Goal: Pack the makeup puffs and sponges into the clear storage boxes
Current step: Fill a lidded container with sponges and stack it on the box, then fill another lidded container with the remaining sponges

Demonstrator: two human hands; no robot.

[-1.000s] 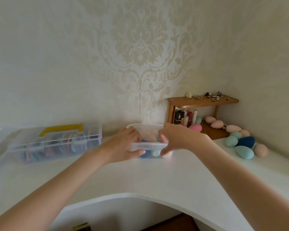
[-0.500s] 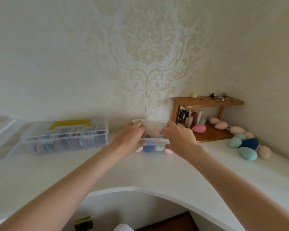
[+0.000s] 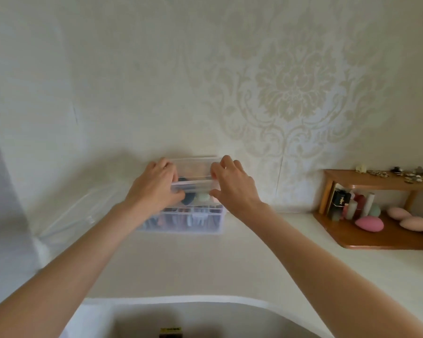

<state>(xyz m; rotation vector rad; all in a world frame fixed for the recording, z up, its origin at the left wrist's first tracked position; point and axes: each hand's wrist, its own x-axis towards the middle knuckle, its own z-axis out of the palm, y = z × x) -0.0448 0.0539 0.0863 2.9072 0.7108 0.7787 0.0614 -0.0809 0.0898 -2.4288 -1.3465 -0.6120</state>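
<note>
Small clear box (image 3: 193, 175), rigid transparent plastic, rectangular, gripped at both ends: left hand (image 3: 156, 189) and right hand (image 3: 232, 186) curled closed on it. Resting atop larger clear compartmented box (image 3: 181, 222) on smooth white surface (image 3: 205, 264). Rounded sponges (image 3: 198, 197) visible inside. Egg-shaped pink sponge (image 3: 369, 223) on wooden shelf (image 3: 376, 237).

- A small clear box (image 3: 193, 176) is being held on top of a larger clear box (image 3: 181, 222), at twelve o'clock on the counter (image 3: 205, 264).
- It is being flanked by the left hand (image 3: 156, 189) and right hand (image 3: 232, 185).
- A wooden shelf (image 3: 376, 180) is being seen at two o'clock, with sponges (image 3: 369, 223) lying beneath it.
</note>
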